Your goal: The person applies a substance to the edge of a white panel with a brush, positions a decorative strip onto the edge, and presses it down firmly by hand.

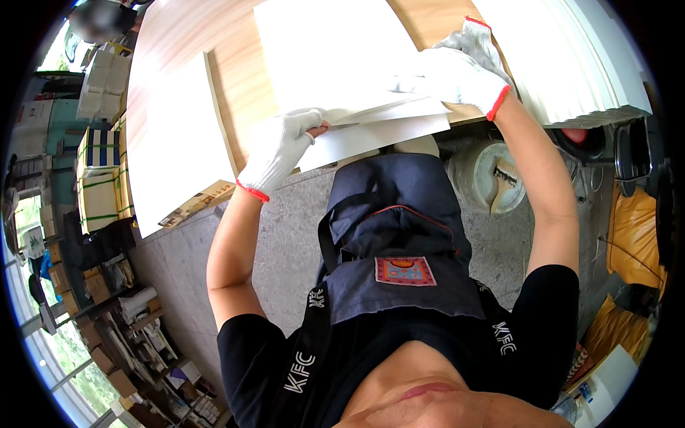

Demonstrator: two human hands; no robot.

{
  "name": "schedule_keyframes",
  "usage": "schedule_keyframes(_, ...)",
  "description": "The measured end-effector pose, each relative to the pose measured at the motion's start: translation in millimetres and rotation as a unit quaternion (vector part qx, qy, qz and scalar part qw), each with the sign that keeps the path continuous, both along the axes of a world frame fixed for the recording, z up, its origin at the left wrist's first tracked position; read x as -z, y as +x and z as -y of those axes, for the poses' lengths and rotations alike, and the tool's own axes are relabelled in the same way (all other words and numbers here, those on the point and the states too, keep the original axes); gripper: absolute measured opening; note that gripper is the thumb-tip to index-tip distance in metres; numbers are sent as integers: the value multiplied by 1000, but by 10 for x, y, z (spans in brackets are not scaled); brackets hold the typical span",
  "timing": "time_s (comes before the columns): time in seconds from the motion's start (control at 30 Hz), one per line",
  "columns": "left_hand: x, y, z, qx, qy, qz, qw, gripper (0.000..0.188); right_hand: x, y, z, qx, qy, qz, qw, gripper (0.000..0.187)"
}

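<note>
My left hand (pixel 287 141), in a white knit glove with a red cuff and bare fingertips, pinches the near left edge of a white sheet (pixel 357 113). Its near edge is lifted, and another white sheet (pixel 385 140) lies beneath, overhanging the table's front edge. My right hand (pixel 457 77), gloved alike, rests with fingers stretched out on the sheet's right side; strong light washes out its fingertips. Just beyond it lies a loose grey-and-white glove (pixel 472 41) with a red cuff. White sheet material (pixel 328 43) covers the middle of the wood-grain table (pixel 239 78).
A tall stack of white sheets (pixel 571 64) stands at the right. A white panel (pixel 178 135) lies on the left. Below the table's edge sits a bucket (pixel 467 178) with a brush (pixel 505 175) across it. Strapped bundles (pixel 98 178) stand at far left.
</note>
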State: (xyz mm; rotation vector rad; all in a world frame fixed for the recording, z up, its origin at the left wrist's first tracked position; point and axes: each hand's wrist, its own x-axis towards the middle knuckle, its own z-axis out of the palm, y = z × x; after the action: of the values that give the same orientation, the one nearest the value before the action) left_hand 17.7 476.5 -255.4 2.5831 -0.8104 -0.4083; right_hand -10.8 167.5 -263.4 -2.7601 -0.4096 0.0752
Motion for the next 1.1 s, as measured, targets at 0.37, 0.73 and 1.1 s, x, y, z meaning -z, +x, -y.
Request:
schedule_keyframes(0.37,164,252,-9,-98,-20,-67,993,13,-145,89,-42,0,-66,-127,990,52)
schedule_keyframes(0.73,176,190,20,19,-24,10,999,14,-40,-16,16,-17,-19,-60,998,54)
schedule_keyframes(1.1,191,186,59,2,-14,-14,1000,15,-143,-39,-45,-21,-43,-89,995,66)
